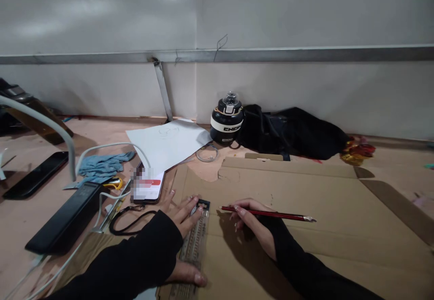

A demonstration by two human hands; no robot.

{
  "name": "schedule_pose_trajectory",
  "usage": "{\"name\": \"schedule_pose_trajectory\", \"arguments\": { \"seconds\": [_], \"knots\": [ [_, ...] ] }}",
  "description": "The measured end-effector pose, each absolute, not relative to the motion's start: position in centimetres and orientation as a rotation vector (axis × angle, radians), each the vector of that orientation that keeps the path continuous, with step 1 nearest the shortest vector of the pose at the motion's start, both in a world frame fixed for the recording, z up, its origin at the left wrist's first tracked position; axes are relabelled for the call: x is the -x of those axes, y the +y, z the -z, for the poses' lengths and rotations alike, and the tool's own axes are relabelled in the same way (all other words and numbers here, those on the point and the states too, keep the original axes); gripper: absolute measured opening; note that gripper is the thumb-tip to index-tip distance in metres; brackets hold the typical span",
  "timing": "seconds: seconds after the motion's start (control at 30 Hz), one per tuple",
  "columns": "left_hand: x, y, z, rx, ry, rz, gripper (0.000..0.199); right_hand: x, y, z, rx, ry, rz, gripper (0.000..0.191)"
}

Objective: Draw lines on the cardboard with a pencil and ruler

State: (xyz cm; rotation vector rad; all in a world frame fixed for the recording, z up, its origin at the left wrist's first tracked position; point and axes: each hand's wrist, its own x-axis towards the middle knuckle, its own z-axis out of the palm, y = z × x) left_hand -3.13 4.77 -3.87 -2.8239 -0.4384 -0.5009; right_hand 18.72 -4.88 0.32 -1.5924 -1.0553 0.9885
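My left hand (181,214) lies with fingers stretched and apart over a clear ruler-like strip (195,243) with printed marks and a black top end. Its fingertips press near the upper part, and its thumb rests across the lower part. That strip lies flat on a brown cardboard sheet (305,196), close to the sheet's left side. To the right, my right hand (254,223) is closed on a dark red pencil (281,214), whose tip points left toward the strip. The pencil tip looks slightly above the cardboard; contact cannot be made out.
Left of the cardboard lie a lit phone (156,187), a black cord loop (117,223), a black power bank (66,221), a blue glove (101,166) and white cables. Behind stand a black bottle (226,126), white paper (169,141) and black cloth (294,130) before the wall.
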Motion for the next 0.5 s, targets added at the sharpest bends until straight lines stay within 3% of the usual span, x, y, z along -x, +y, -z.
{"name": "schedule_pose_trajectory", "arguments": {
  "seconds": [0.3,0.5],
  "knots": [
    [3.11,4.66,4.0,2.856,-0.475,0.457,0.033,-18.26,-5.06,-0.41,1.536,-1.056,-1.066,0.034],
    [3.27,4.42,4.65,2.928,-0.532,0.438,0.042,-17.9,-4.79,-0.06,1.581,-1.176,-0.926,0.035]
  ]
}}
